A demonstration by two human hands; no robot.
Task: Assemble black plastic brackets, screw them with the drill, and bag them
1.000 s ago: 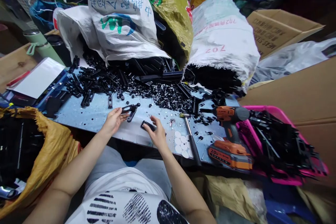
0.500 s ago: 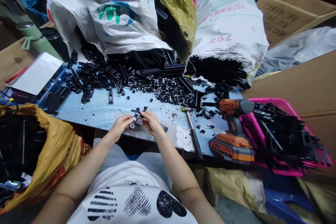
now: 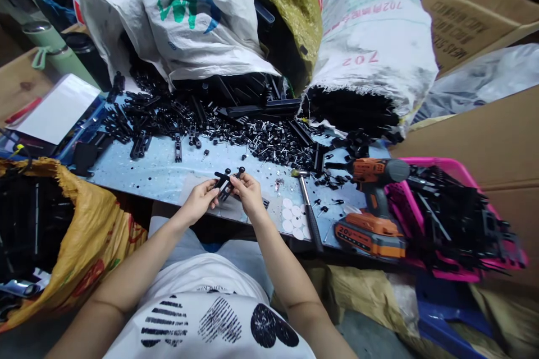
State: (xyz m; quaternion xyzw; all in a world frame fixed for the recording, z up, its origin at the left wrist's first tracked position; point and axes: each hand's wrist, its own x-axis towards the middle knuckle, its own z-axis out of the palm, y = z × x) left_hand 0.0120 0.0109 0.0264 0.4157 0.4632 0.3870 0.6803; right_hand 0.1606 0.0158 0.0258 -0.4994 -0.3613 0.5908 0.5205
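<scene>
My left hand (image 3: 200, 199) and my right hand (image 3: 250, 194) meet over the near edge of the pale blue worktop (image 3: 160, 174). Both pinch the same small black plastic bracket (image 3: 227, 182), which has two round knobs at its far end. The left fingers grip its near left side, the right fingers its right side. A heap of black plastic parts and small pins (image 3: 261, 143) lies just beyond the hands.
A hammer (image 3: 306, 208) and an orange cordless drill (image 3: 373, 202) lie right of the hands. A pink basket (image 3: 455, 219) of black parts stands at the far right, a yellow sack (image 3: 71, 235) at left. White sacks (image 3: 370, 50) and cardboard boxes (image 3: 467, 28) crowd the back.
My right hand left a black piece on the worktop and came to the left hand. Both hands now hold one bracket, turned and raised slightly.
</scene>
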